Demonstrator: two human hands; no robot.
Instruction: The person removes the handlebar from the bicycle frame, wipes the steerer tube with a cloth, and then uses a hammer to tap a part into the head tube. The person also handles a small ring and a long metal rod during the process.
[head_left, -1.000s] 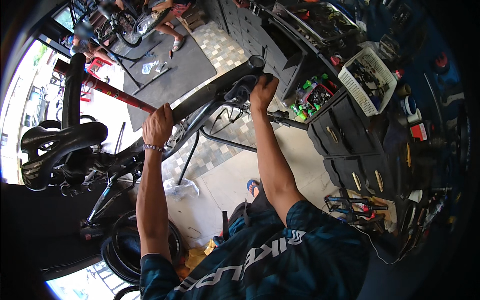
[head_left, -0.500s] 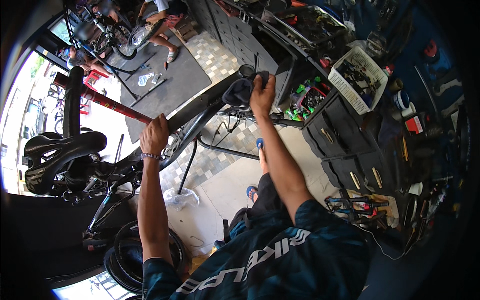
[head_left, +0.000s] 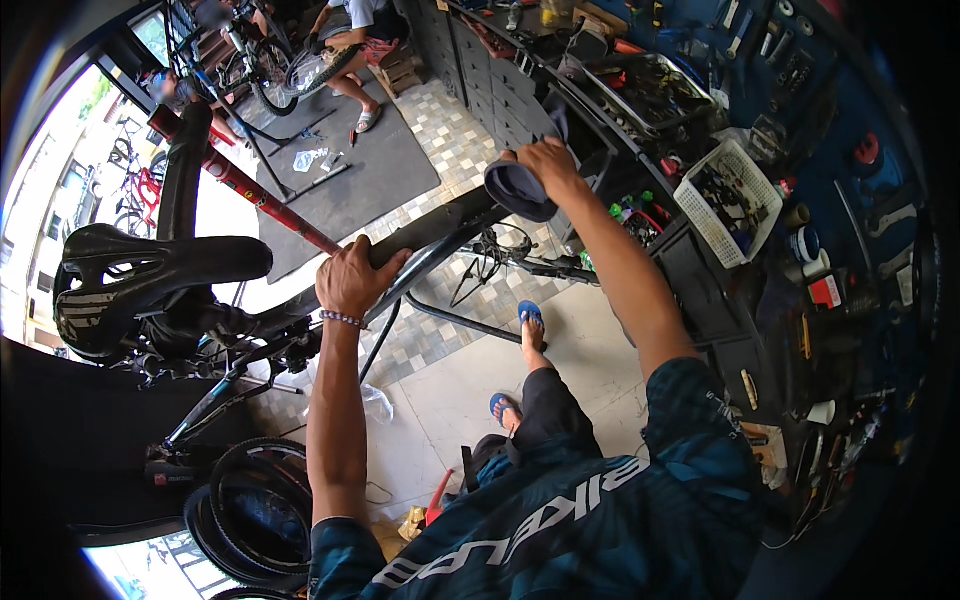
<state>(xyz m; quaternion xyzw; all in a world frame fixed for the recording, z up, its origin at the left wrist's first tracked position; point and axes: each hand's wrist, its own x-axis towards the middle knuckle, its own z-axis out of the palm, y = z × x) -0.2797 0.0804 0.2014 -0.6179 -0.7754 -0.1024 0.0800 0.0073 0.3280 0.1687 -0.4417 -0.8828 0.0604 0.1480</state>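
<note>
A crowded bicycle workshop: tiled floor, a dark floor mat (head_left: 350,185) far beyond the hands, and a workbench (head_left: 640,90) with a white basket (head_left: 728,200) just right of the right hand. The left hand (head_left: 352,280) is clamped around the black bike frame tube (head_left: 440,232), while the right hand (head_left: 545,165), further along and above it, presses a dark blue cloth (head_left: 518,190) closed in its fingers against the tube's upper end. Wiping looks mid-way: the cloth sits at the far end, and the stretch toward the black saddle (head_left: 140,275), left of the left hand, looks yet to be covered.
</note>
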